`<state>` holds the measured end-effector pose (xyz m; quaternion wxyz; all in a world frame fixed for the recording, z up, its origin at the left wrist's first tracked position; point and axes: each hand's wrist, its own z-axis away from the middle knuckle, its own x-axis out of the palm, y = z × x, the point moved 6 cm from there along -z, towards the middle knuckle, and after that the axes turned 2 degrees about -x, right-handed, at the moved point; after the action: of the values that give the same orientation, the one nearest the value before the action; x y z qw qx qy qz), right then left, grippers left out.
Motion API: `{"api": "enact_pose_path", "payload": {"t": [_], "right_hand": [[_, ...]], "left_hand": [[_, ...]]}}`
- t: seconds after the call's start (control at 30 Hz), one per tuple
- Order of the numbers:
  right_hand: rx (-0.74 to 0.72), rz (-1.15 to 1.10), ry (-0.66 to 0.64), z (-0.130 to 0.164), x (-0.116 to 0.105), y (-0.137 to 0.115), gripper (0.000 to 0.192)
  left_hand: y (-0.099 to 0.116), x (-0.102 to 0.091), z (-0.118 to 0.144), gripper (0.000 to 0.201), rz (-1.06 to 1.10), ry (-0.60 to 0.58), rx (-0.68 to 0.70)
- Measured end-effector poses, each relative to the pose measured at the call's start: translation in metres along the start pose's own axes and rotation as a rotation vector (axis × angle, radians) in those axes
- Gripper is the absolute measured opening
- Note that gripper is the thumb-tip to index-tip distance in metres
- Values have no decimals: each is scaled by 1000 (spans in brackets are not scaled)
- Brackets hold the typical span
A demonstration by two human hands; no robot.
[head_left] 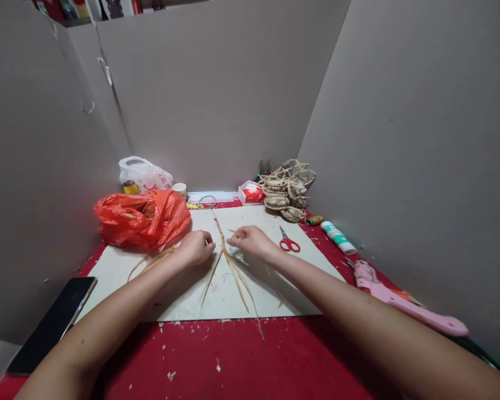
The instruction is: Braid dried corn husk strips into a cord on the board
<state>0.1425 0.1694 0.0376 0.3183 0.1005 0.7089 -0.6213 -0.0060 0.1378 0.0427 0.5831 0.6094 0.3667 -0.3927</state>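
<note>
While both hands meet mid-board, keep pinch tight: left hand [196, 248] fingers closed on straw strips [229, 266], right hand [252, 241] fingertips pinched on same bundle where strips cross. Strips lie fanned on white board [108, 266], loose ends toward you. Keep strands flat, tension even. Scissors [289, 242] just beside right hand.

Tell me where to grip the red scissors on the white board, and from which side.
Take the red scissors by the two red handle loops, the end nearest the person, coming from above and the right, probably with the right hand beside them. They lie flat on the white board, blades shut and pointing away, with open board around the loops.
</note>
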Motion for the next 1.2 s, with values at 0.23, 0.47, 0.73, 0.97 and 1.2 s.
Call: {"api": "enact_pose_path", "payload": {"t": [0.23, 0.47, 0.73, 0.97, 1.2], "right_hand": [[-31, 326, -64, -13, 33, 26, 13], [20, 235, -67, -18, 31, 41, 11], [180, -299, -243, -11, 37, 41, 20], [87, -216, -236, -12, 29, 32, 16], [157, -296, -389, -11, 29, 29, 24]], "left_hand": [[-6, 36, -21, 10, 352, -296, -137], [-8, 41, -27, 9, 538, -362, -101], [-8, 50, -22, 6, 1067, -392, -304], [-6, 58, -23, 15, 1289, -550, -371], [-10, 54, -22, 18, 1285, -437, -433]]}}
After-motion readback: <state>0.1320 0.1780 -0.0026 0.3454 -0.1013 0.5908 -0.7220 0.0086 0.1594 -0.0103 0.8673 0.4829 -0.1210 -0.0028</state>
